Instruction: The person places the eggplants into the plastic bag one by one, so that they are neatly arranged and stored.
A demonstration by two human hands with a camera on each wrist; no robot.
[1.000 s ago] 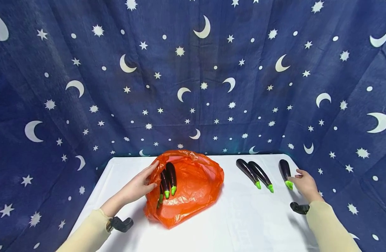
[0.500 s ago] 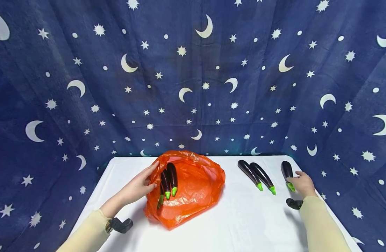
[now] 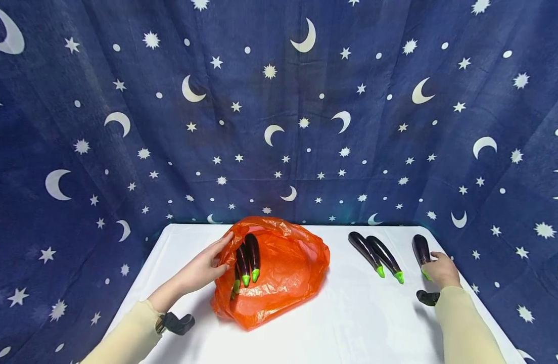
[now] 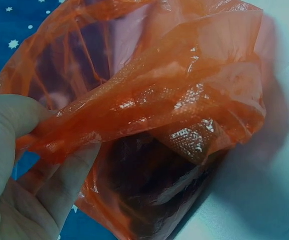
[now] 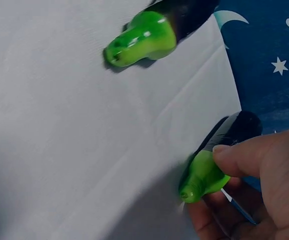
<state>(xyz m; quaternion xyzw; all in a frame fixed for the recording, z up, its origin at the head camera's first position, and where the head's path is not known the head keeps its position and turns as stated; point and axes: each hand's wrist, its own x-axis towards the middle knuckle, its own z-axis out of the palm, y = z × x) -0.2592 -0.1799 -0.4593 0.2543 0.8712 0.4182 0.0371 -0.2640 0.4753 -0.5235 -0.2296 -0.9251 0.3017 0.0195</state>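
My left hand (image 3: 201, 266) holds the left side of an orange plastic bag (image 3: 292, 273), its film pinched between thumb and fingers in the left wrist view. The bag's mouth gapes toward me, and several dark eggplants (image 3: 253, 255) with green stem ends lie inside, along its left wall. Over at the table's right side, my right hand (image 3: 443, 270) grips a single eggplant (image 3: 421, 248) near its green end. The right wrist view has the thumb across this eggplant (image 5: 234, 132), with fingers around the far side and partly hidden.
Two more eggplants (image 3: 382, 257) lie side by side on the white table (image 3: 352, 323), between the bag and my right hand. Behind the table and at both sides hangs a dark blue curtain (image 3: 279, 101) with moons and stars.
My right hand has come in over the right-hand eggplant's green end and taken hold of it. The left hand stays on the bag. The head view has shifted slightly.
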